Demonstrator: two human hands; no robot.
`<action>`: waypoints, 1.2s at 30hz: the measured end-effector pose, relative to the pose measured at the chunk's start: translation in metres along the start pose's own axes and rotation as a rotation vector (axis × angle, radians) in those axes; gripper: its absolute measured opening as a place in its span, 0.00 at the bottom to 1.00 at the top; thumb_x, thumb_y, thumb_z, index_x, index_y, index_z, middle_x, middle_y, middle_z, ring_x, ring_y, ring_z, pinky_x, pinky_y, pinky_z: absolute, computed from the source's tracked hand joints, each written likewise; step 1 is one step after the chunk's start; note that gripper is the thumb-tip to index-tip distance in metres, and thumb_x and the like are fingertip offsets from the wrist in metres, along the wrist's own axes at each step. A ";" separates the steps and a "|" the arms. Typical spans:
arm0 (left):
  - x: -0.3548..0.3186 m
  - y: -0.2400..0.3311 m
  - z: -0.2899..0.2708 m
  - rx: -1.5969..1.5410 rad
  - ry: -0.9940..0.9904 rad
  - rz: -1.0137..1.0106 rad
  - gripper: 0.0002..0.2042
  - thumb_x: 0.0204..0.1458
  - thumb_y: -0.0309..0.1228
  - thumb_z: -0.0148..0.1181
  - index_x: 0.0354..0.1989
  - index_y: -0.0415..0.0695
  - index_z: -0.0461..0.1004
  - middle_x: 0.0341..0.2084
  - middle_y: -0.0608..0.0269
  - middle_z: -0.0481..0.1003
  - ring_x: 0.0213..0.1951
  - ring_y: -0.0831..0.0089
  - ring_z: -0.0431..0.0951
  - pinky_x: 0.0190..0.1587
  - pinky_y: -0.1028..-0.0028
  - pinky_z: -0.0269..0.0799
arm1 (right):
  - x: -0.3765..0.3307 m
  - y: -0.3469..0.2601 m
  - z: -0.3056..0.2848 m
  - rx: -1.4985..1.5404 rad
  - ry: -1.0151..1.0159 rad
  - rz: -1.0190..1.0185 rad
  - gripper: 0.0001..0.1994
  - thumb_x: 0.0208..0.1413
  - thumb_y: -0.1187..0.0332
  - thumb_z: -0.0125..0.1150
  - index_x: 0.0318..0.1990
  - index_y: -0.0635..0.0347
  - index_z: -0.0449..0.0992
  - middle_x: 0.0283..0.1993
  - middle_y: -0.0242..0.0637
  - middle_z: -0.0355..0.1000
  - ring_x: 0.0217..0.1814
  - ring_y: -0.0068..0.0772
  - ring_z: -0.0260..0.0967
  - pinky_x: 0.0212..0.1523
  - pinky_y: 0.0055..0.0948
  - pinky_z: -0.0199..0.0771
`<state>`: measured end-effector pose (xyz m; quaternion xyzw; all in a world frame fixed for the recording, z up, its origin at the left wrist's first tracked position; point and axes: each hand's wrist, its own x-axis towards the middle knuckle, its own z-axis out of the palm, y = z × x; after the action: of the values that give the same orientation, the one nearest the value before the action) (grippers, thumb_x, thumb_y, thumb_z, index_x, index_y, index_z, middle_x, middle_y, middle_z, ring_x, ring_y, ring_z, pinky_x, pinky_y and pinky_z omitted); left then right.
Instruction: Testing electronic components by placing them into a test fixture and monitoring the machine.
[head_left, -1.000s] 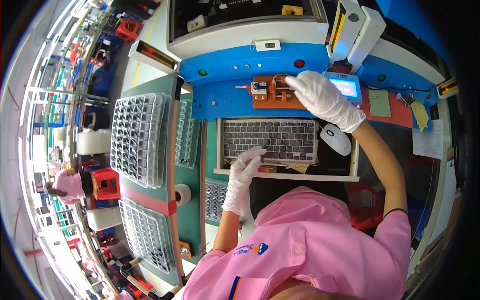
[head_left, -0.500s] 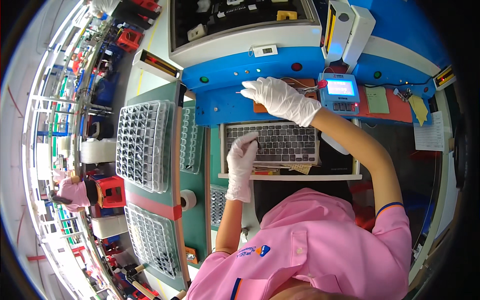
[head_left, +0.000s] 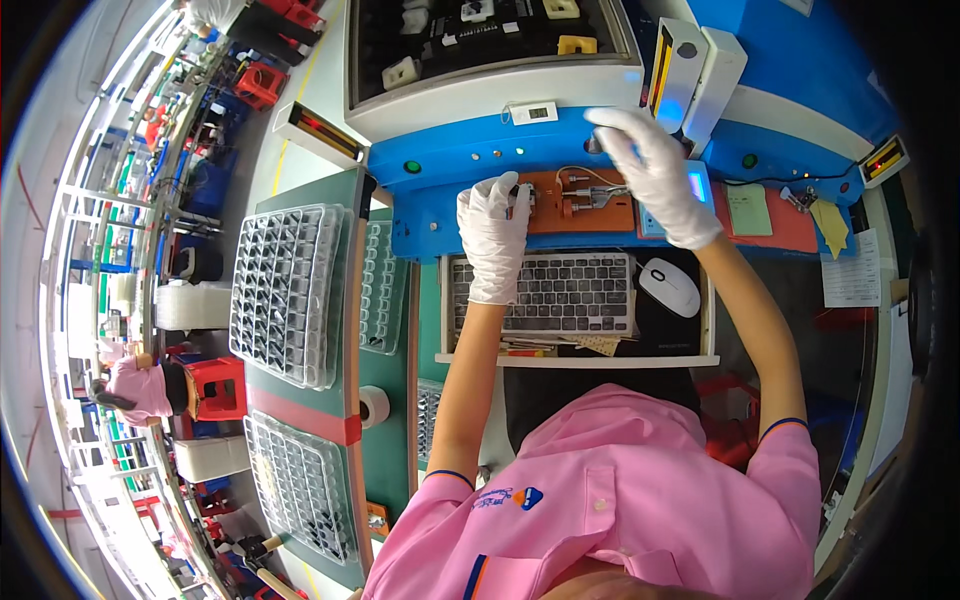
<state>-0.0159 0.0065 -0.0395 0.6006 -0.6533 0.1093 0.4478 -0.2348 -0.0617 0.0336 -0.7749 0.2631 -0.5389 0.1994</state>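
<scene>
My left hand, in a white glove, rests at the left end of an orange fixture. Its bent fingers close on a small black part beside a metal block there; the fingers partly hide it. A toggle clamp with metal rods is mounted on the fixture's right half. Raised over the right side of the fixture is my gloved right hand, its fingers apart and nothing visible in them. Their tips are close to a dark round button on the blue machine front. A blue box with a lit screen is partly covered by that hand.
Below the fixture, a drawer holds a keyboard and a white mouse. Clear trays of black parts stand on the left bench, beside a tape roll. Upright sensor bars flank the machine. A person in pink sits far left.
My left hand has moved up from above the keyboard to the fixture, carrying the small black part. My right hand has lifted away to the right, uncovering the clamp.
</scene>
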 end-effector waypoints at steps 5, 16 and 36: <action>-0.001 -0.004 0.002 -0.018 -0.024 0.026 0.16 0.48 0.26 0.73 0.46 0.50 0.79 0.40 0.62 0.77 0.41 0.60 0.74 0.44 0.61 0.72 | -0.046 -0.002 -0.041 -0.065 0.051 0.167 0.11 0.62 0.79 0.62 0.51 0.58 0.77 0.45 0.33 0.77 0.44 0.26 0.74 0.45 0.22 0.72; -0.001 0.008 0.009 0.034 -0.015 -0.078 0.12 0.48 0.24 0.70 0.41 0.53 0.82 0.59 0.58 0.72 0.57 0.54 0.68 0.57 0.60 0.69 | -0.056 0.014 -0.005 0.254 0.030 0.409 0.09 0.66 0.76 0.59 0.51 0.57 0.77 0.47 0.31 0.77 0.48 0.21 0.74 0.49 0.22 0.75; 0.243 -0.044 0.038 0.181 0.048 0.165 0.25 0.52 0.24 0.55 0.62 0.41 0.69 0.56 0.53 0.73 0.57 0.49 0.70 0.59 0.51 0.69 | 0.201 0.094 0.112 0.111 0.527 -0.113 0.09 0.56 0.79 0.60 0.44 0.59 0.77 0.41 0.43 0.72 0.40 0.43 0.73 0.41 0.36 0.74</action>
<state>0.0351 -0.1977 0.0953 0.5800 -0.6770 0.2184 0.3970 -0.0915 -0.2570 0.0868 -0.6092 0.2327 -0.7459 0.1358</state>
